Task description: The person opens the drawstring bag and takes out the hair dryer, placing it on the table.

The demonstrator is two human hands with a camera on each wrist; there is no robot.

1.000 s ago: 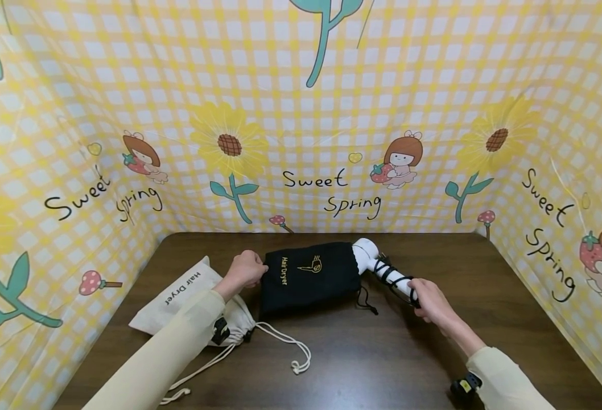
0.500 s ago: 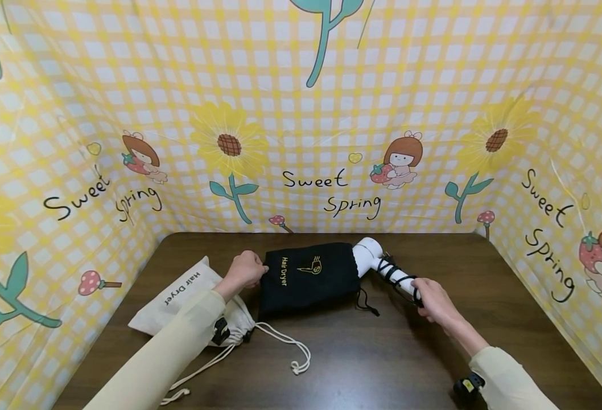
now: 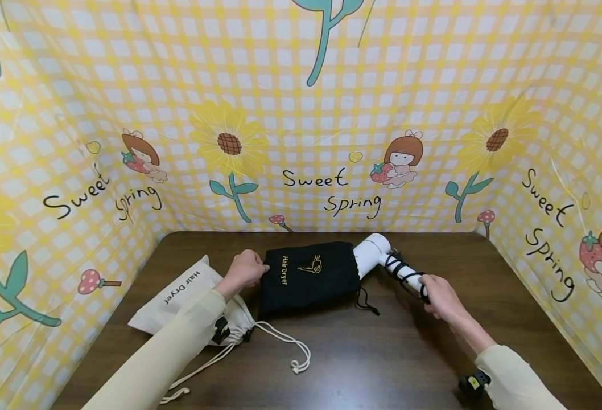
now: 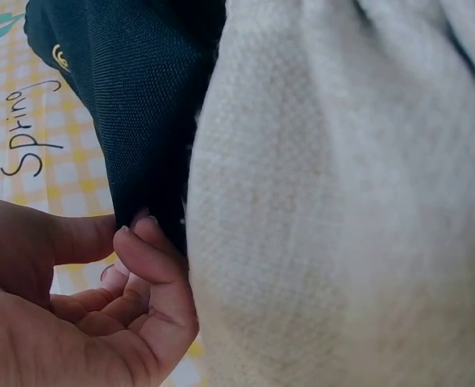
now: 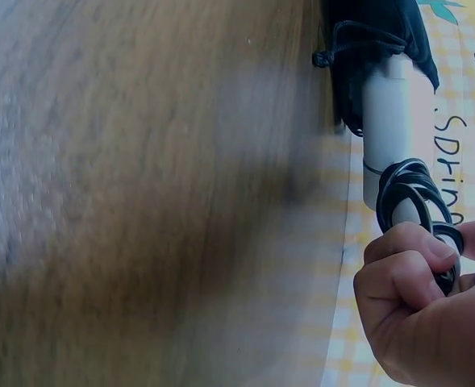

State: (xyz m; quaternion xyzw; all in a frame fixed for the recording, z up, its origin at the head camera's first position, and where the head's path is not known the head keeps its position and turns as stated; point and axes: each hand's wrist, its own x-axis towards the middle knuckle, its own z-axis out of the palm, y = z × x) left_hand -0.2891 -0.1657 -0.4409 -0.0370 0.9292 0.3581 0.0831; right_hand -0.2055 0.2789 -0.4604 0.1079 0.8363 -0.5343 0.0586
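A black drawstring pouch (image 3: 326, 285) printed "Hair Dryer" lies mid-table, its mouth facing right. Out of that mouth sticks a white hair dryer (image 3: 371, 251); its front part is hidden inside the cloth. My right hand (image 3: 441, 297) grips the end of the handle, which has a black cord (image 5: 414, 189) wound round it. At the pouch's far left corner, my left hand (image 3: 247, 267) pinches the black fabric between thumb and fingers, as the left wrist view shows up close (image 4: 144, 121).
A beige drawstring bag (image 3: 178, 296), also printed "Hair Dryer", lies at left, partly under the left forearm. Its white cords (image 3: 285, 339) trail over the brown table (image 3: 362, 364). Yellow checked cloth (image 3: 301, 114) walls the table's back and sides.
My right hand has moved to the right with the hair dryer, and more of its white body shows outside the pouch. The left hand and the pouch have stayed nearly in place.
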